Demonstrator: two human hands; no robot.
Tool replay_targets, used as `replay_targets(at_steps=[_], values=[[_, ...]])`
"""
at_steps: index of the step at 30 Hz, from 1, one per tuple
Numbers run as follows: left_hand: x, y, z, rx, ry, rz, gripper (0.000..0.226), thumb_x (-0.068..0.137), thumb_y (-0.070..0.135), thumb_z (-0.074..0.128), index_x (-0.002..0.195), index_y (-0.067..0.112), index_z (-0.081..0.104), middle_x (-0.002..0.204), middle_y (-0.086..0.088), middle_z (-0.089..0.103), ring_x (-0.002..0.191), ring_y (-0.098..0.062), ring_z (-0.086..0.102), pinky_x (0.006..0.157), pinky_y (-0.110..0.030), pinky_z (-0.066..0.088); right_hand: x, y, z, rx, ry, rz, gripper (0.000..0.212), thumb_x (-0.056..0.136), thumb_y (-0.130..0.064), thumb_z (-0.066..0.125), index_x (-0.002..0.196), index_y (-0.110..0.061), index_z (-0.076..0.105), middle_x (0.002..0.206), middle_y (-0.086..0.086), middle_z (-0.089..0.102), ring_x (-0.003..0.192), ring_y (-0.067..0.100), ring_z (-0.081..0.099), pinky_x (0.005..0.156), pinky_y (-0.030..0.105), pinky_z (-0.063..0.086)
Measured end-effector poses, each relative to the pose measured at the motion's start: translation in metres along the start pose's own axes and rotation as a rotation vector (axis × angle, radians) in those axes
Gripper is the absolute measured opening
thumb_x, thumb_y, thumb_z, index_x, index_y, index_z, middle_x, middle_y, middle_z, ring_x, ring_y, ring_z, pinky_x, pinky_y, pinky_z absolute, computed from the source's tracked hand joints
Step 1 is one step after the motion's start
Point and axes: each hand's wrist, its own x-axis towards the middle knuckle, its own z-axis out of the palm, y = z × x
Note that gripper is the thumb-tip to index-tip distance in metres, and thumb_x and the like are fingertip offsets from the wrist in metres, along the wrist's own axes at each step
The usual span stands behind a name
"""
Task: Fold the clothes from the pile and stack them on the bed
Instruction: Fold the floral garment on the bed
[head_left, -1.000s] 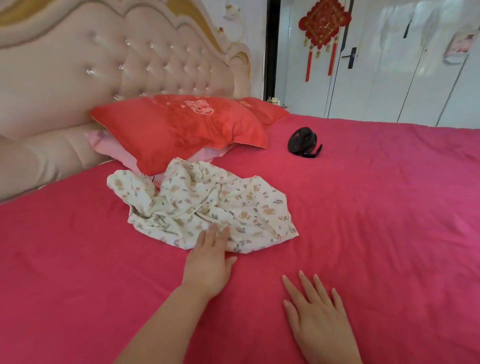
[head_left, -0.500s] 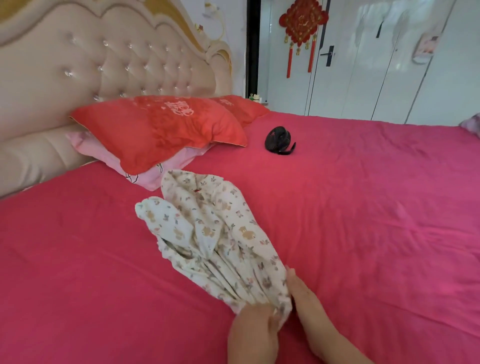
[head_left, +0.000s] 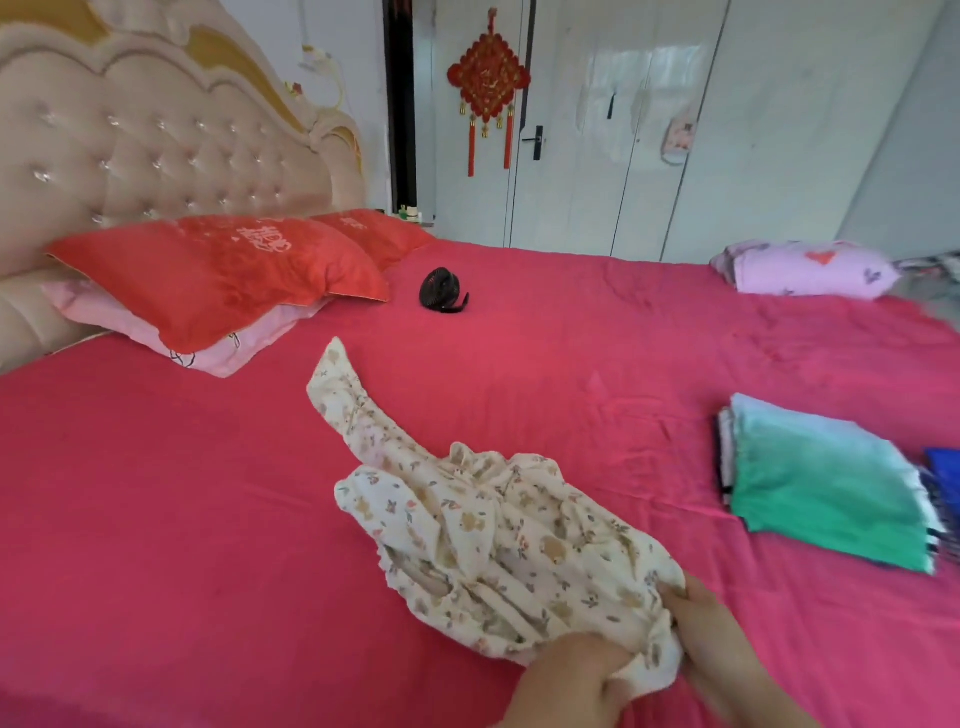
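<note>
A second ago the floral garment (head_left: 493, 535) lay farther away; now the left hand (head_left: 566, 675) and the right hand (head_left: 719, 631) both grip its bunched edge close to the person, so folding can probably begin.

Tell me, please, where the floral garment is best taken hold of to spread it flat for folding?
Probably by its bunched near edge, from the person's side, where the left hand and right hand pinch it. The floral garment trails away across the bed toward the pillows, narrow end farthest, so hands spread to that edge's two corners should let it be shaken flat.
</note>
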Motion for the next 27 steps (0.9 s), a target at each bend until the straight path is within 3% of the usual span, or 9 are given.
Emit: replay_targets(at_steps=[3,8,11,13,15,20,23,25,27], values=[[-0.035,0.022,0.021,-0.110,0.112,0.179,0.035,0.093,0.025,0.048,0.127,0.033,0.055,0.127,0.013,0.052,0.122,-0.005,0.042,0.107,-0.021,0.030,-0.029,0.001,-0.047,0.083,0.069,-0.014,0.023,0.093,-0.003,0.045,0.111,-0.002,0.061,0.097,0.019,0.070,0.093,0.034,0.066,0.091,0.049,0.049],[-0.045,0.017,0.033,-0.199,0.467,-0.043,0.032,0.094,0.023,0.050,0.126,0.025,0.051,0.126,0.012,0.036,0.115,-0.002,0.040,0.105,-0.016,0.032,-0.071,0.005,-0.108,0.225,0.124,-0.025,0.027,0.096,-0.004,0.040,0.116,-0.002,0.057,0.105,0.023,0.067,0.099,0.038,0.064,0.088,0.048,0.051],[-0.041,0.007,0.030,-0.309,0.621,-0.271,0.050,0.090,0.024,0.057,0.135,0.013,0.039,0.138,-0.003,0.033,0.124,-0.016,0.039,0.107,-0.027,0.034,-0.088,0.011,-0.121,0.268,0.102,-0.023,0.028,0.096,-0.008,0.039,0.116,-0.003,0.058,0.107,0.022,0.067,0.098,0.037,0.065,0.082,0.050,0.054],[-0.034,-0.001,0.027,-0.483,0.632,-0.375,0.061,0.086,0.021,0.062,0.138,0.006,0.033,0.141,-0.009,0.034,0.130,-0.024,0.034,0.105,-0.033,0.034,-0.093,0.015,-0.124,0.286,0.081,-0.006,0.030,0.096,-0.010,0.039,0.119,-0.003,0.057,0.109,0.022,0.067,0.100,0.038,0.064,0.090,0.055,0.049],[-0.029,-0.003,0.022,-0.690,0.668,-0.456,0.059,0.080,0.017,0.068,0.129,0.004,0.036,0.129,-0.012,0.045,0.116,-0.028,0.047,0.096,-0.038,0.045,-0.096,0.017,-0.123,0.289,0.048,0.007,0.030,0.096,-0.011,0.040,0.121,-0.004,0.055,0.109,0.022,0.066,0.101,0.039,0.063,0.094,0.055,0.045],[-0.017,-0.016,0.009,-0.942,0.626,-0.591,0.042,0.076,0.013,0.072,0.110,-0.003,0.054,0.098,-0.006,0.061,0.096,-0.028,0.061,0.088,-0.041,0.052,-0.096,0.008,-0.115,0.263,-0.039,-0.002,0.028,0.096,-0.015,0.040,0.117,-0.006,0.057,0.106,0.021,0.068,0.095,0.037,0.066,0.075,0.047,0.057],[-0.015,-0.018,0.001,-0.986,0.552,-0.571,0.028,0.081,0.016,0.067,0.107,0.006,0.065,0.105,-0.012,0.067,0.096,-0.029,0.063,0.089,-0.042,0.052,-0.091,0.002,-0.115,0.233,-0.079,0.023,0.030,0.095,-0.015,0.042,0.119,-0.003,0.056,0.107,0.022,0.067,0.097,0.038,0.065,0.082,0.052,0.054],[-0.015,-0.017,-0.007,-0.956,0.603,-0.507,0.019,0.087,0.021,0.062,0.105,0.015,0.063,0.101,-0.007,0.063,0.092,-0.023,0.060,0.086,-0.035,0.050,-0.088,-0.002,-0.109,0.068,-0.033,-0.004,0.030,0.093,-0.014,0.049,0.120,-0.003,0.055,0.106,0.019,0.068,0.096,0.035,0.065,0.089,0.050,0.050],[-0.017,-0.015,-0.014,-0.905,0.632,-0.379,0.006,0.087,0.023,0.059,0.089,0.023,0.054,0.085,0.002,0.054,0.079,-0.014,0.051,0.073,-0.029,0.043,-0.084,-0.007,-0.101,-0.341,0.122,-0.094,0.043,0.089,-0.022,0.059,0.128,-0.008,0.048,0.114,0.010,0.063,0.102,0.027,0.060,0.090,0.044,0.048]])
